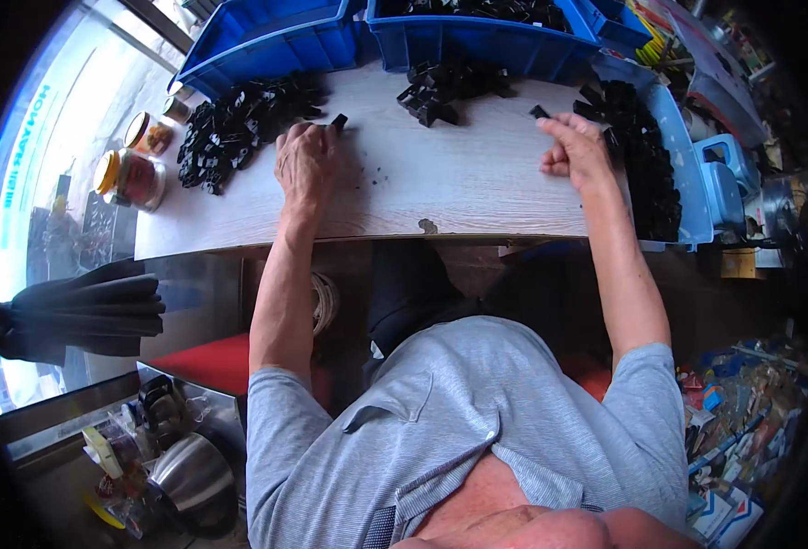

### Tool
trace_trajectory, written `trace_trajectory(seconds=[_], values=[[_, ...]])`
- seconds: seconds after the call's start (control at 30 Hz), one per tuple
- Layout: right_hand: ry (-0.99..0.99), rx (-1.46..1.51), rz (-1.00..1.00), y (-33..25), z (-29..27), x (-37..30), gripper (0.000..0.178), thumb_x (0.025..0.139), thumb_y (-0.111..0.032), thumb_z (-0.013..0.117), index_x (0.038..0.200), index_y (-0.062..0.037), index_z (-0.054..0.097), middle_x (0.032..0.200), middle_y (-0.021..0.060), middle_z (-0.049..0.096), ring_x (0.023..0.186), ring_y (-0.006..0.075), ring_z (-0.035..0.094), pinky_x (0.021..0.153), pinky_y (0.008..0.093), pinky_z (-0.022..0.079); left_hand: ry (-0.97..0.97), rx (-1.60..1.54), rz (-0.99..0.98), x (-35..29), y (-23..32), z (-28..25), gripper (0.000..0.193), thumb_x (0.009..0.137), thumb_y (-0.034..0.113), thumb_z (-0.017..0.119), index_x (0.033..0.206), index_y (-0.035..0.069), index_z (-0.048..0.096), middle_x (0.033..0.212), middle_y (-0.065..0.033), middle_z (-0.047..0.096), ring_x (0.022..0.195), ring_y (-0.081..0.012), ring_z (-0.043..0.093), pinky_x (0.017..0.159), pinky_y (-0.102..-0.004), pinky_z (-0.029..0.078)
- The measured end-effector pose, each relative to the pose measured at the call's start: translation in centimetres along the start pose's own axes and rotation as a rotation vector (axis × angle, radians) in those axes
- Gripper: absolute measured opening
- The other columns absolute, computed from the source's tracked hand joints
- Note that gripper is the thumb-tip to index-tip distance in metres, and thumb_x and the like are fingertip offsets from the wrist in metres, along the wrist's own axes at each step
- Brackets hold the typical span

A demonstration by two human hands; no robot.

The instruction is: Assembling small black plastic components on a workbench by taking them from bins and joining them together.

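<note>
Over the left part of the pale wood-grain table [477, 197], my left hand [303, 165] is closed, back upward, with a small black plastic part [340, 121] at its fingertips. On the right, my right hand [579, 151] pinches another small black part [538, 112] at the tips of its fingers; the other fingers are curled. A wide heap of black parts [225, 133] lies beyond and left of my left hand. Between the hands, farther back, sits a smaller heap [440, 91]. Similar parts [646, 165] fill a light blue tray [694, 197] beside my right hand.
Two blue bins stand at the back, one left [271, 50] and one right [477, 41] with black parts inside. Jars with orange lids [134, 178] stand at the left edge. Dark crumbs [374, 177] dot the tabletop. A steel kettle [192, 471] is at lower left.
</note>
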State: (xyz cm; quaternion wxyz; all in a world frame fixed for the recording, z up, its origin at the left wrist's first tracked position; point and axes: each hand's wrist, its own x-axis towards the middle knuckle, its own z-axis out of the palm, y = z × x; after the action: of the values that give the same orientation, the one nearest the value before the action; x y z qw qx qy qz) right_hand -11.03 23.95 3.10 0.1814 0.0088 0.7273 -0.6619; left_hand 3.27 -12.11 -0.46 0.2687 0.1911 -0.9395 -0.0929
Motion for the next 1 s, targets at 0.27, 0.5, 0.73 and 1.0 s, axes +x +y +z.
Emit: trace_trajectory(seconds=[0.27,0.5,0.73,1.0], values=[[0.524,0.102,-0.126,-1.6,-4.4,4.0,0.034,0.081,-0.022,0.082,0.109,-0.0081,0.069,0.059,0.003,0.053,0.052,0.017,0.061,0.05,0.0335,0.059,0.065,-0.095,0.102,-0.6,-0.1,0.8,0.027,0.094,0.024,0.064,0.117,0.012,0.071,0.107,-0.0089,0.072,0.103,-0.0312,0.064,0.089,-0.041,0.051],[0.184,-0.117,-0.031,-1.7,2.3,4.2,0.046,0.078,-0.021,0.083,0.117,-0.0075,0.065,0.064,0.0019,0.054,0.048,0.0141,0.058,0.046,0.0311,0.056,0.01,-0.079,0.235,-1.1,2.5,0.5,0.034,0.085,0.013,0.069,0.119,0.012,0.068,0.109,-0.0087,0.072,0.1,-0.0315,0.064,0.087,-0.0412,0.052],[0.125,-0.458,-0.125,-2.1,6.0,6.3,0.046,0.079,-0.02,0.08,0.119,-0.0031,0.065,0.067,0.0047,0.059,0.046,0.0112,0.054,0.039,0.0275,0.046,0.002,-0.146,0.246,-1.0,2.7,0.7,0.03,0.085,0.011,0.069,0.116,0.01,0.068,0.106,-0.0106,0.072,0.098,-0.0337,0.064,0.086,-0.0434,0.052],[0.123,-0.181,0.035,-1.5,4.0,4.3,0.034,0.082,-0.025,0.079,0.107,-0.0058,0.067,0.061,0.0025,0.054,0.045,0.0121,0.055,0.042,0.0288,0.05,0.017,-0.73,-0.049,-1.5,2.0,1.2,0.027,0.091,0.006,0.066,0.118,0.005,0.068,0.103,-0.0096,0.074,0.09,-0.0207,0.069,0.08,-0.0314,0.055]])
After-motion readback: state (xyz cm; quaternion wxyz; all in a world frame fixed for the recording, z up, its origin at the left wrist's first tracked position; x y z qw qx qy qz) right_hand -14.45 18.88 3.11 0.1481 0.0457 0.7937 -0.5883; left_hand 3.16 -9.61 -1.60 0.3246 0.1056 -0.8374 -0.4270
